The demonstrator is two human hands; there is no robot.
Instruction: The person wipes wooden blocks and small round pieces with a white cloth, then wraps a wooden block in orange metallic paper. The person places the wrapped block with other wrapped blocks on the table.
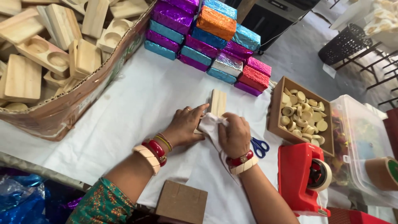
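- A small wooden block (217, 102) lies flat on the white tablecloth (137, 103), about mid-table, its far end sticking out past both hands.
- The left hand (185, 125) presses down on the block's near left side, fingers stretched flat and close together, not curled round it.
- The right hand (234, 135) is closed on a white cloth (210, 122), bunched against the block's near end.
- Blue-handled scissors (259, 146) lie just beside the right wrist.
- A red tape dispenser (302, 176) stands near the right forearm.
- Behind it sits a wooden tray (275, 108) of small pale discs, with a clear plastic tub (360, 124) beside it.
- Shiny foil-wrapped boxes (207, 39) are stacked at the far edge.
- A cardboard box (78, 99) full of wooden blocks sits far left.
- A brown square board (181, 202) lies near the table's front edge.
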